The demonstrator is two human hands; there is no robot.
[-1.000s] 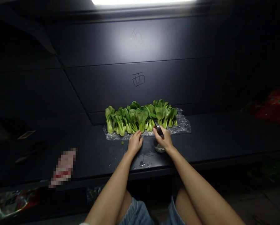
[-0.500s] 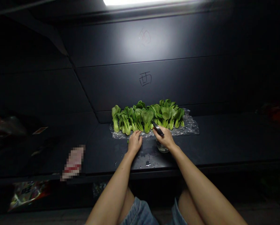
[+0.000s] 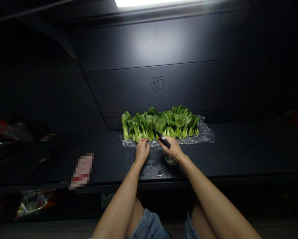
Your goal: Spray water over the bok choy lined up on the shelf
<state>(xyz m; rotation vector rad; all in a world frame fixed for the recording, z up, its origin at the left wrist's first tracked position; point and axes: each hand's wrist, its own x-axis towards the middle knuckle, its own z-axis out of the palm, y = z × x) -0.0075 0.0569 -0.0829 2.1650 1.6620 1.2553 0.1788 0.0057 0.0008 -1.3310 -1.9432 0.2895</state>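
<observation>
**A:** How would you go about the spraying?

**B:** Start with the whole row of bok choy (image 3: 160, 123), at the far side of the shelf (image 3: 243, 146), stalks near, leaves far. I'd sweep evenly left to right rather than soak one head. As for the spray bottle (image 3: 164, 140), its black head looks very close to the middle stalks, so I'd pull it back slightly.

**A:** And the fingers?

**B:** The right hand (image 3: 173, 147) has them wrapped around the bottle's neck; whether one squeezes the trigger, I can't tell. The left hand (image 3: 142, 151) reaches to the near edge of the plastic sheet (image 3: 206, 133), fingers close together, thumb slightly apart, pinching nothing I can see. I'd rest it lightly there, off the tender leaves.

**A:** What about the surfaces?

**B:** The shelf is dark, flat and smooth. The sheet is clear and crinkled, spreading past the row on the right. The leaves are broad and rounded, the stalks pale and plump. The bottle's body looks see-through. Smallest are the glossy water drops (image 3: 160, 173) on the near side.
</observation>
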